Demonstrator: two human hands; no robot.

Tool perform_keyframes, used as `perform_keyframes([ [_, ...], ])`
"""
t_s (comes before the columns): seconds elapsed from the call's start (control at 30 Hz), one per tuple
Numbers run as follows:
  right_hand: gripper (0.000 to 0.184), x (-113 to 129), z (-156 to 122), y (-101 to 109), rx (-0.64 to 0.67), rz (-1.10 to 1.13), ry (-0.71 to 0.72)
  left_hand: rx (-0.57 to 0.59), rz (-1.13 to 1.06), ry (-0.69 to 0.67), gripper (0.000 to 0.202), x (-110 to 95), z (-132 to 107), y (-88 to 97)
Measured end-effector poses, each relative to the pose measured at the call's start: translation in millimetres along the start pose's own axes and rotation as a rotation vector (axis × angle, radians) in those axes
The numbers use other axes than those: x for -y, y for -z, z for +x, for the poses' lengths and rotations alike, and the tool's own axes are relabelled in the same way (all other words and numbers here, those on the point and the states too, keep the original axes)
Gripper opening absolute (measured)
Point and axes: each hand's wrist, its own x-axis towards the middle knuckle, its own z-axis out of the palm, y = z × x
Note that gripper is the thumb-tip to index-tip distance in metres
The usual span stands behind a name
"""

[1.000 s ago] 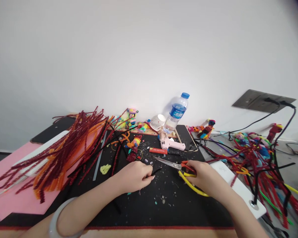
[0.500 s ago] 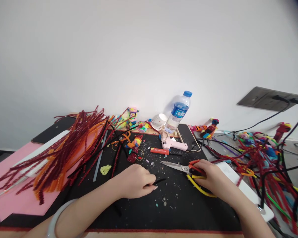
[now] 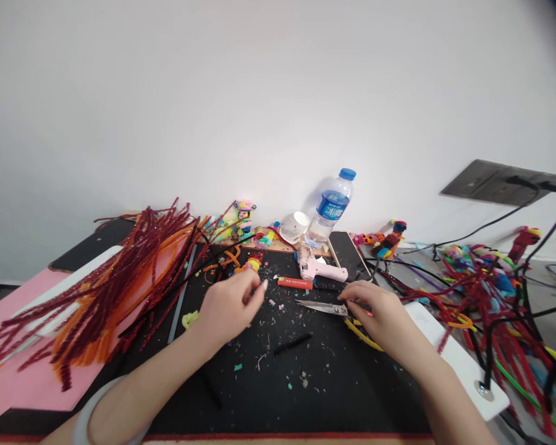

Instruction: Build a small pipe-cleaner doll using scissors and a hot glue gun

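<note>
Both hands are low in the centre of the frame, over the black surface [image 3: 333, 383]. The left hand [image 3: 229, 306] has its fingertips pinched together. The right hand [image 3: 382, 316] is closed on the handles of the scissors [image 3: 322, 306], the blades pointing left. A short black pipe cleaner [image 3: 291, 343] lies between the hands.

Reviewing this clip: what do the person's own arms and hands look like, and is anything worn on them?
Both arms are bare as far as the view shows, with no sleeves in sight. The left hand and the right hand have no gloves, and no rings or watch can be seen. The left hand's nails look longish and pale. A smooth, plain, pale grey-white bangle circles the left wrist.
</note>
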Motion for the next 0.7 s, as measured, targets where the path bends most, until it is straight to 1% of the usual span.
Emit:
perform_keyframes([
  [0.03, 0.016, 7.1, 5.7, -1.8, -0.032, 0.024, 0.021, -0.033, 0.037, 0.092, 0.019, 3.6, 3.5, 2.4],
  [0.07, 0.016, 14.5, 12.1, -4.4, -0.059, 0.037, 0.043, -0.043, 0.070, 0.165, 0.019, 7.1, 6.8, 4.4],
  [0.1, 0.016, 21.9, 18.9, -7.7, -0.068, 0.049, 0.071, -0.032, 0.097, 0.222, 0.024, 10.2, 9.6, 5.9],
  [0.2, 0.019, 41.2, 39.4, -23.7, -0.086, 0.010, 0.133, 0.101, 0.119, 0.314, 0.038, 17.3, 13.9, 5.2],
  [0.23, 0.018, 45.9, 45.4, -31.1, -0.091, -0.018, 0.146, 0.142, 0.117, 0.327, 0.042, 18.9, 13.9, 3.4],
  [0.3, 0.012, 51.7, 55.0, -48.1, -0.088, -0.098, 0.146, 0.161, 0.105, 0.325, 0.047, 21.2, 12.7, -0.9],
  [0.37, 0.024, 52.5, 60.7, -64.6, -0.066, -0.175, 0.152, 0.151, 0.089, 0.318, 0.049, 22.3, 11.0, -4.1],
  [0.43, 0.025, 49.5, 62.7, -77.0, -0.082, -0.198, 0.153, 0.138, 0.065, 0.307, 0.049, 22.3, 10.0, -4.7],
  [0.5, 0.023, 45.1, 62.4, -83.3, -0.124, -0.174, 0.162, 0.114, 0.035, 0.298, 0.047, 21.5, 9.8, -2.9],
  [0.57, 0.020, 41.2, 61.3, -84.6, -0.171, -0.125, 0.177, 0.072, -0.017, 0.294, 0.047, 20.3, 10.2, 0.0],
  [0.7, 0.019, 38.1, 59.7, -84.1, -0.227, -0.021, 0.241, -0.053, -0.141, 0.299, 0.051, 18.2, 11.4, 4.2],
])
